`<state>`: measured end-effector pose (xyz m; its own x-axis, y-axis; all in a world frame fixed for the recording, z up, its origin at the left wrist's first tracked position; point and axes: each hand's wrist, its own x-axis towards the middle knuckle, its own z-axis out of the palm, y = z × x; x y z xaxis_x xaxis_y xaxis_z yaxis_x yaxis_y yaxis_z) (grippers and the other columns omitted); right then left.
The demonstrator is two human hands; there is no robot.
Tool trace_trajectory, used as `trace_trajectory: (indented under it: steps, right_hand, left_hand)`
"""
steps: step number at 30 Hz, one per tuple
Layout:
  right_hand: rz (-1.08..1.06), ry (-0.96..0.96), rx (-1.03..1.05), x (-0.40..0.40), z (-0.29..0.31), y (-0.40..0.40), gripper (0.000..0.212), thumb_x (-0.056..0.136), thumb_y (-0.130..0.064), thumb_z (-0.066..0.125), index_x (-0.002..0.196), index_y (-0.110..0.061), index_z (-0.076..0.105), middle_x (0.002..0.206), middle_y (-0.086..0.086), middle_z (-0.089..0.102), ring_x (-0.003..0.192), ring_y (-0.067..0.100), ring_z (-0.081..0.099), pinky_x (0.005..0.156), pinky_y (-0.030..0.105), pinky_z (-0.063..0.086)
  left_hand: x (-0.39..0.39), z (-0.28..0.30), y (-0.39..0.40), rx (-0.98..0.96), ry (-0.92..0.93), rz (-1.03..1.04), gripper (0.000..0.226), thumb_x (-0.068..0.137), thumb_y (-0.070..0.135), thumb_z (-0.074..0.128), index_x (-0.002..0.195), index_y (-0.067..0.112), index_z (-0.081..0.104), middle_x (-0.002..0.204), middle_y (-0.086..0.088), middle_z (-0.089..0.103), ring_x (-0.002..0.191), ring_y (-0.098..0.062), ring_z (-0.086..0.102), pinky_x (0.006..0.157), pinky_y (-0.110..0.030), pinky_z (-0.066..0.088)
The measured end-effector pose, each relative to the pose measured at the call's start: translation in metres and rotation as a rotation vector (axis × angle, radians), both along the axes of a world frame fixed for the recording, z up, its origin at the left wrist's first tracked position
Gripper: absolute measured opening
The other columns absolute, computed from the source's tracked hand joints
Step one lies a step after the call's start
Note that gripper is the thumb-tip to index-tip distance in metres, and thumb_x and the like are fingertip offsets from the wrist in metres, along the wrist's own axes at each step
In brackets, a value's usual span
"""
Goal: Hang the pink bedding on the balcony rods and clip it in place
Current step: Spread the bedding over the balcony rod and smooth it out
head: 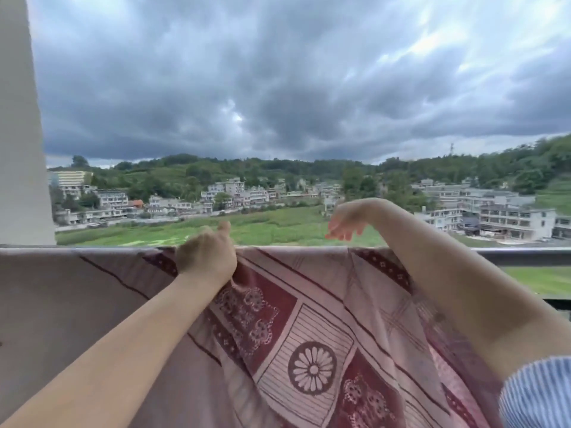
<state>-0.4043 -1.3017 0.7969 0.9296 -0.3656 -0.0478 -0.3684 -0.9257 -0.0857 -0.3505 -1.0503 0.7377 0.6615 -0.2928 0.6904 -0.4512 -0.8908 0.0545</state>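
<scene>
Bedding (pixel 309 319) draped over balcony rod (pixel 525 256), pink patterned cloth hanging near side. Left hand (pixel 205 257) bunched on top fold at rod, right hand (pixel 346 222) lifted above it, fingers loose, holding nothing. Looks like spreading stage. No clips visible; next probably pull rightward along bare rod, then clip.

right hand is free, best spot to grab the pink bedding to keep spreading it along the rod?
Probably the top fold of the pink bedding at its right end on the rod, coming down from above and pinching over the rod. There the cloth stops and bare rod continues rightward. The left hand has a grip on the fold farther left; the right hand hovers open.
</scene>
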Motion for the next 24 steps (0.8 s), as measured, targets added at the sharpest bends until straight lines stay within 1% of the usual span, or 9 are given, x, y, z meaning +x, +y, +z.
trace_trajectory:
  steps: [2,6,10,12,14,17,19,21,24]
  right_hand:
    - [0.162,-0.334,-0.167,-0.030,0.010,0.021,0.031,0.092,-0.027,0.048,0.115,-0.008,0.058,0.119,0.009,0.062,0.104,0.022,0.058,0.089,0.029,0.043]
    - [0.175,-0.697,-0.166,-0.102,-0.024,0.036,0.027,0.088,-0.020,0.054,0.109,-0.004,0.062,0.110,0.015,0.067,0.100,0.027,0.062,0.084,0.025,0.045]
    - [-0.178,-1.168,-0.291,-0.164,-0.130,0.018,0.081,0.071,-0.067,0.048,0.119,-0.002,0.051,0.119,0.019,0.057,0.112,0.027,0.048,0.095,0.040,0.038]
    - [-0.450,-1.081,0.031,-0.175,-0.189,0.013,0.114,0.054,-0.078,0.056,0.134,-0.002,0.032,0.134,0.018,0.043,0.125,0.029,0.038,0.105,0.048,0.033]
    - [-0.480,-0.852,0.507,-0.168,-0.229,0.018,0.127,0.041,-0.071,0.072,0.139,-0.004,0.025,0.130,0.008,0.047,0.120,0.026,0.046,0.101,0.044,0.041]
    - [-0.421,-0.705,0.905,-0.144,-0.261,0.030,0.043,0.071,-0.014,0.073,0.108,-0.001,0.057,0.093,0.005,0.063,0.076,0.013,0.060,0.071,0.024,0.055]
    - [-0.451,-0.699,0.922,-0.137,-0.264,0.037,0.010,0.078,0.003,0.062,0.088,0.000,0.064,0.080,0.009,0.063,0.066,0.016,0.059,0.061,0.022,0.055]
    - [-0.508,-0.775,0.803,-0.152,-0.250,0.034,0.008,0.079,0.005,0.058,0.074,0.003,0.064,0.070,0.011,0.061,0.060,0.017,0.053,0.044,0.013,0.042]
    - [-0.566,-0.950,0.474,-0.195,-0.202,0.014,0.016,0.082,0.001,0.054,0.081,0.015,0.062,0.076,0.023,0.062,0.070,0.025,0.055,0.057,0.031,0.041]
  left_hand:
    - [-0.007,-0.007,-0.005,-0.076,-0.032,-0.109,0.027,0.094,0.016,0.034,0.112,0.003,0.050,0.106,-0.022,0.055,0.086,-0.035,0.056,0.062,-0.037,0.039]
    - [-0.027,-0.030,-0.017,-0.115,-0.046,-0.283,0.037,0.091,0.036,0.042,0.109,0.007,0.056,0.115,-0.017,0.052,0.110,-0.032,0.043,0.088,-0.045,0.037]
    - [-0.041,-0.055,-0.040,-0.004,-0.158,-0.487,0.051,0.081,0.041,0.059,0.126,0.020,0.049,0.124,-0.013,0.049,0.115,-0.034,0.039,0.095,-0.052,0.030]
    - [-0.045,-0.060,-0.050,-0.006,-0.132,-0.492,0.055,0.082,0.035,0.059,0.133,0.025,0.042,0.132,-0.013,0.043,0.121,-0.034,0.033,0.098,-0.059,0.024]
    - [-0.048,-0.062,-0.055,-0.021,-0.096,-0.476,0.054,0.086,0.032,0.054,0.137,0.027,0.036,0.139,-0.012,0.037,0.126,-0.033,0.025,0.102,-0.061,0.019]
    - [-0.053,-0.061,-0.055,0.009,-0.094,-0.440,0.054,0.090,0.029,0.048,0.141,0.028,0.028,0.143,-0.011,0.030,0.130,-0.033,0.021,0.105,-0.061,0.017]
    - [-0.057,-0.059,-0.053,0.027,-0.073,-0.420,0.057,0.089,0.024,0.049,0.142,0.026,0.026,0.144,-0.012,0.028,0.131,-0.033,0.020,0.106,-0.060,0.017]
    - [-0.064,-0.058,-0.052,0.037,-0.054,-0.409,0.061,0.087,0.025,0.050,0.142,0.020,0.024,0.145,-0.014,0.026,0.133,-0.033,0.019,0.109,-0.058,0.015]
    - [-0.081,-0.058,-0.066,0.081,-0.047,-0.462,0.071,0.087,0.042,0.047,0.143,0.010,0.015,0.150,-0.015,0.017,0.139,-0.033,0.011,0.112,-0.056,0.007]
